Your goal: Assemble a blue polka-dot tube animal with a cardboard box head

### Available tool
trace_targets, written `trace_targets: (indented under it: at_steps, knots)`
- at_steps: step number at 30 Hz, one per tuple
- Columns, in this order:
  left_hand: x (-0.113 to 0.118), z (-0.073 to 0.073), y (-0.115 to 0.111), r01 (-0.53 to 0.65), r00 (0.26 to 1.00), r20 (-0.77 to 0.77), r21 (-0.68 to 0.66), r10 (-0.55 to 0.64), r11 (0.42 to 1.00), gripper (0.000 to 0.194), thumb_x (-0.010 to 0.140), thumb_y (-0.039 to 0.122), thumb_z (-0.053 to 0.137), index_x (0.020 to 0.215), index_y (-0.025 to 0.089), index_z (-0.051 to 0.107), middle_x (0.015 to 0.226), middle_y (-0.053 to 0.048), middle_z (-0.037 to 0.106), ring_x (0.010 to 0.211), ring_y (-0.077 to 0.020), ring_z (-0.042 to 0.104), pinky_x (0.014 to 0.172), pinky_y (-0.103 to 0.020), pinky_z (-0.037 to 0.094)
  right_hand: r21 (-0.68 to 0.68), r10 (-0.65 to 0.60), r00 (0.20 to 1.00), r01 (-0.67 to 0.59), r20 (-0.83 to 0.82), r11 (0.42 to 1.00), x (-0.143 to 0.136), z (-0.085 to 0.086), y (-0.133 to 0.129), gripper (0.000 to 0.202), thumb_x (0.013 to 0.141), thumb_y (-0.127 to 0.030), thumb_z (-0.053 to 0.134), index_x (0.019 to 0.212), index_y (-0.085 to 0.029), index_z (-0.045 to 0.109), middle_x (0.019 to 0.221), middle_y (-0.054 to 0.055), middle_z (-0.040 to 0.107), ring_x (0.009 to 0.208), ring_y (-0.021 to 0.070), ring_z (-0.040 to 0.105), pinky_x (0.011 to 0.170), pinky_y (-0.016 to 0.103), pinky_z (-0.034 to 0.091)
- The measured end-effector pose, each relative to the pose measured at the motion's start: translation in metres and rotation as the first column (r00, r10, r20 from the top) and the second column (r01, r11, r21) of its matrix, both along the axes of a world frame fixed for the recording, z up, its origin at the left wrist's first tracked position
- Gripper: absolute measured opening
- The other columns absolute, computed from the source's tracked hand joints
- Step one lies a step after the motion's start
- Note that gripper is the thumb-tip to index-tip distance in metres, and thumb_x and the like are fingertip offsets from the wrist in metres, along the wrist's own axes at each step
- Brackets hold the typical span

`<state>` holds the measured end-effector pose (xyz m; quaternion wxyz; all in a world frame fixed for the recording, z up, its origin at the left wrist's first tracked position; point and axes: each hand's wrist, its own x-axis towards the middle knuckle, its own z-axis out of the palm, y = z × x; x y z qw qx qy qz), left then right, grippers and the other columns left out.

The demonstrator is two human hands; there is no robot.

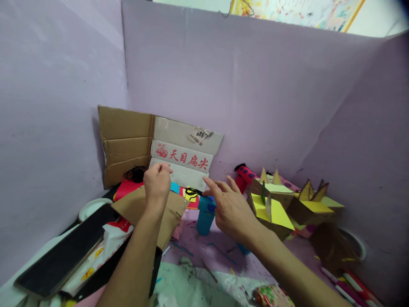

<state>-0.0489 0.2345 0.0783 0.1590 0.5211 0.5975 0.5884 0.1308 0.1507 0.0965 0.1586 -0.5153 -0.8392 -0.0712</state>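
My left hand [157,185] is closed, fingers curled together, above a brown cardboard piece [136,204]. Whatever it may be pinching is hidden or too small to see. My right hand [231,209] has its fingers stretched and apart, beside a blue paper tube [205,219] with a dark blue spot. A looped bundle of black cord [193,193] lies between the hands, its end close to the right fingers. Yellow, red and blue paper pieces show under the cord. Behind my left hand sits a coil of black cord [136,174].
Folded cardboard [182,147] leans against the purple wall [223,76]. At left lie a dark phone [64,251] and a white wrapper [105,247]. Yellow-topped cardboard shapes [275,209] and a pink spotted tube [246,172] stand right. Markers [354,285] lie at lower right; scraps litter the surface.
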Motion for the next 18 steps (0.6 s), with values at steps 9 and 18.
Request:
trace_targets:
  at_steps: [9, 18]
  knots:
    - [0.0040, 0.0003, 0.0007, -0.010, 0.985, 0.175, 0.040, 0.003, 0.999, 0.026, 0.074, 0.031, 0.046, 0.079, 0.015, 0.065, 0.073, -0.005, 0.069, 0.051, -0.0127, 0.053, 0.047, -0.023, 0.038, -0.008, -0.004, 1.000, 0.004, -0.002, 1.000, -0.0002, 0.0006, -0.0008, 0.076, 0.061, 0.002, 0.040, 0.137, -0.003, 0.030, 0.110, 0.007, 0.067, 0.119, 0.0262, 0.041, 0.108, 0.052, 0.010]
    - [-0.0005, 0.0012, 0.0022, 0.007, 0.952, 0.307, 0.024, -0.014, 1.000, 0.024, 0.071, 0.029, 0.047, 0.080, 0.016, 0.065, 0.074, -0.004, 0.068, 0.044, -0.0100, 0.047, 0.042, -0.023, 0.034, 0.042, -0.041, 0.994, 0.045, -0.099, 0.998, 0.0036, -0.0023, -0.0033, 0.076, 0.060, 0.001, 0.039, 0.135, -0.010, 0.030, 0.121, 0.005, 0.061, 0.116, 0.0234, 0.044, 0.108, 0.052, 0.015]
